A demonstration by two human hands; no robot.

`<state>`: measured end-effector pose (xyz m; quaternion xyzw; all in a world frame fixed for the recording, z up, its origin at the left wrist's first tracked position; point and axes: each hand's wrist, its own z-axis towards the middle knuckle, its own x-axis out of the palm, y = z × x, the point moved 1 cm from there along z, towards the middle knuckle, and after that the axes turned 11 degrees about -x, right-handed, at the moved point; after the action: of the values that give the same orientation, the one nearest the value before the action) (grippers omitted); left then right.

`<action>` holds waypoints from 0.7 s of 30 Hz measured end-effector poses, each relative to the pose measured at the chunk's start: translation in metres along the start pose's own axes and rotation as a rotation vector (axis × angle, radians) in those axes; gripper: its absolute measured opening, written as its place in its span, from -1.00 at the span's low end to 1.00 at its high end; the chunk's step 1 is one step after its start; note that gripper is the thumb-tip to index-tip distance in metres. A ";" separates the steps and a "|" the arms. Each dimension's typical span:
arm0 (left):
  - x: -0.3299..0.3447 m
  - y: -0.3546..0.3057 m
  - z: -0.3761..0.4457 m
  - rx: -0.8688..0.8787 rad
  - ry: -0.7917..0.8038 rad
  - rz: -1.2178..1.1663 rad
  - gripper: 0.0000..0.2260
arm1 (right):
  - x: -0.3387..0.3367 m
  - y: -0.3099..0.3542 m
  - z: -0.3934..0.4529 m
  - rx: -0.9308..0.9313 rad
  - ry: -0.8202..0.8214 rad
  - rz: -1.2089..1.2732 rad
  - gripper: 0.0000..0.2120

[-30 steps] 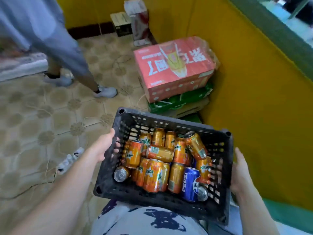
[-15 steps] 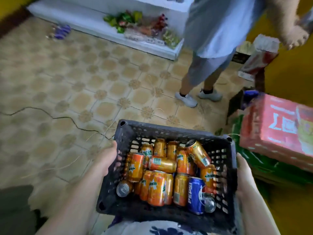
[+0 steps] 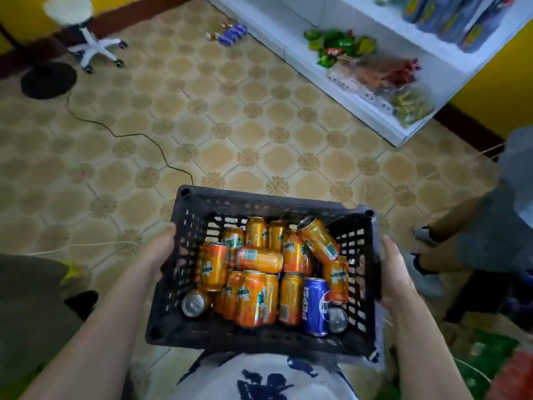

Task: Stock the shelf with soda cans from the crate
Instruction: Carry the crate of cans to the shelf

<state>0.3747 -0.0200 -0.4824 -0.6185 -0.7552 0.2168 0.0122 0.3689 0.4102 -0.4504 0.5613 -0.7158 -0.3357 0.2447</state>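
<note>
Your left hand's fingers (image 3: 184, 262) reach you only through the crate (image 3: 259, 199) lattice. Lower cans sit buried under the orange cans (image 3: 253, 298). The shelf (image 3: 383, 116) is cropped and blurred; its packets are unreadable. The bystander (image 3: 490, 226) is cut off at right.

Crate: I see a black slatted crate (image 3: 259, 339) carried at waist height over the tiled floor (image 3: 202, 134).
Left hand: my left hand (image 3: 161, 252) grips the crate's left wall.
Right hand: my right hand (image 3: 395, 272) clasps the right wall.
Cans: orange soda cans (image 3: 253, 298) lie jumbled inside, one blue Pepsi can (image 3: 314, 307) near the right.
Shelf: a white shelf (image 3: 360, 90) stands ahead to the right, bearing snack packets (image 3: 340, 47).
Floor: a black cable (image 3: 138, 135) and a white stool (image 3: 86, 39) at far left.
Bystander: another person's legs (image 3: 473, 235) at the right edge.
</note>
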 end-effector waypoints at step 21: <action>-0.132 -0.281 0.148 -0.049 -0.081 -0.365 -0.50 | 0.337 0.228 0.242 -0.195 0.139 -0.282 -0.38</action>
<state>0.1021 -0.2295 -0.4876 -0.4623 -0.8597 0.2172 0.0060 -0.0365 0.1667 -0.4456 0.6516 -0.5753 -0.3950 0.2975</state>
